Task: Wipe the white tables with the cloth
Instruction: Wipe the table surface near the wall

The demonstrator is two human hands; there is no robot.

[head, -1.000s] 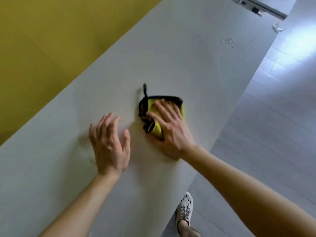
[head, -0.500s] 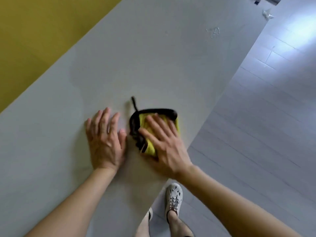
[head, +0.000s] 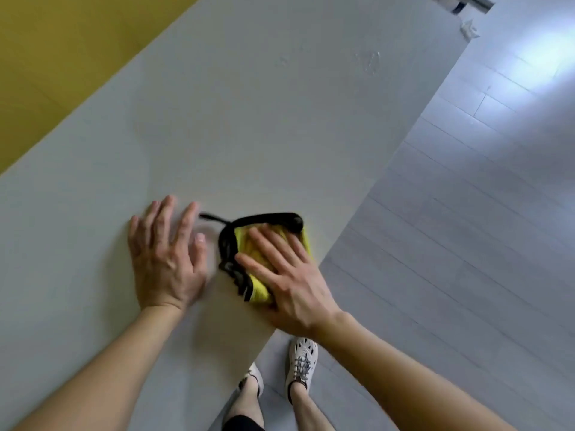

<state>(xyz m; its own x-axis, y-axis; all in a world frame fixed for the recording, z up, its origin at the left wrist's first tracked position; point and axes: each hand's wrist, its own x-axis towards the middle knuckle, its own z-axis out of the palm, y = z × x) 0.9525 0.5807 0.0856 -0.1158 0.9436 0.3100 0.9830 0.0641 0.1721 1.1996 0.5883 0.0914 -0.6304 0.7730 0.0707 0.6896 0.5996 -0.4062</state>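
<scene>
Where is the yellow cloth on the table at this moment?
In the head view, the yellow cloth lies flat on the white table near its right edge, pressed under the right hand, with the left hand resting on the table just left of it.

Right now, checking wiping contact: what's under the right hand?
The yellow, black-edged cloth, pressed flat on the white table by the right hand. The table beneath it is hidden.

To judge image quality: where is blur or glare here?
Head view: motion blur smears the fingertips of the left hand and the black strap of the cloth; the right hand looks sharper; glare whitens the floor at upper right.
</scene>
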